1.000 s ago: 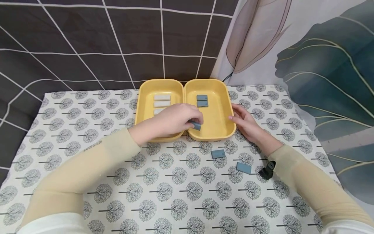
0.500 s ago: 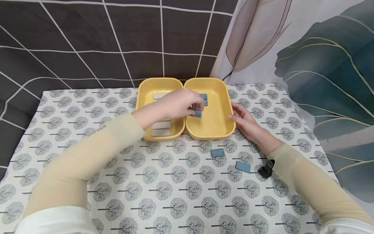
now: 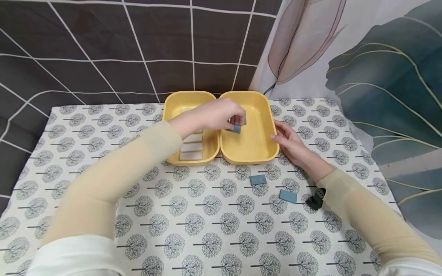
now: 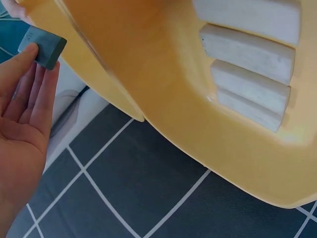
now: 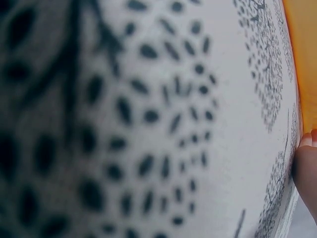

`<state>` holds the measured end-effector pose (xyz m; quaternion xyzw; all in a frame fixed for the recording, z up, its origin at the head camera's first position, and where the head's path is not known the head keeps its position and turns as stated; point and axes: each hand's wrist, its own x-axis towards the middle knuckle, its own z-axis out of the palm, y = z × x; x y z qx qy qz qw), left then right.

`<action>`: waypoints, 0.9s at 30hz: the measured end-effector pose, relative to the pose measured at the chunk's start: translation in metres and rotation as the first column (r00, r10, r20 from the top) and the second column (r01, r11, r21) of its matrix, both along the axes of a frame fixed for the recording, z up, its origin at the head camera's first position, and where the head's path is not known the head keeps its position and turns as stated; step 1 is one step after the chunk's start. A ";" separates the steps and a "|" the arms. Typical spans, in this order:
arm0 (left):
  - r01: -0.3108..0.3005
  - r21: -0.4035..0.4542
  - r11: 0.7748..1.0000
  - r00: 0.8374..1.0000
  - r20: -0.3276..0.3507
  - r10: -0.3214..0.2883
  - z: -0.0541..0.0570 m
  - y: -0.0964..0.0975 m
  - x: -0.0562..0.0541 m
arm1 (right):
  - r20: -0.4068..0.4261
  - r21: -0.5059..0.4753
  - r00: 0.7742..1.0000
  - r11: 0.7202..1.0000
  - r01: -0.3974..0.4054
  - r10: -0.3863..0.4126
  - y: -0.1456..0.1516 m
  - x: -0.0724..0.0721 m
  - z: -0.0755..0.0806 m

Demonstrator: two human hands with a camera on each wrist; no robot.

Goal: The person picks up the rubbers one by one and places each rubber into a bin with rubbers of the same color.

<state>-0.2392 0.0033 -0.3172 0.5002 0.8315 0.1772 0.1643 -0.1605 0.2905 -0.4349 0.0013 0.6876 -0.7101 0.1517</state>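
My left hand pinches a blue-grey rectangular block between thumb and fingertips, over the left part of the right yellow container. Another blue-grey block shows only as a sliver beside the fingers; anything else there is hidden by the hand. On the container's right side my right hand grips the wall, thumb at the rim and fingers along the outside. White blocks lie in a column in the left yellow container, partly covered by my left forearm. Marks show on the held block's face.
Two more blue-grey blocks, a nearer one and a farther one, lie on the tree-print tablecloth in front of the right container. A dark tile-patterned backdrop stands just behind both containers. A black device is at my right wrist.
My left hand has moved away from me and slightly right with its block, from the near part of the right container toward the blocks behind. The right hand holds its place.
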 end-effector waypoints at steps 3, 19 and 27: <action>0.004 -0.030 1.000 1.000 -0.010 -0.004 -0.001 0.005 -0.006 | -0.001 0.001 1.000 1.000 0.002 -0.002 0.001 0.001 0.000; -0.045 -0.053 0.998 0.999 0.013 0.045 -0.019 0.024 -0.032 | -0.006 -0.014 1.000 1.000 -0.001 0.001 -0.001 0.002 0.000; -0.058 -0.044 0.997 0.994 0.088 0.062 -0.031 0.031 -0.037 | 0.001 -0.009 1.000 1.000 0.004 -0.004 -0.004 0.002 0.002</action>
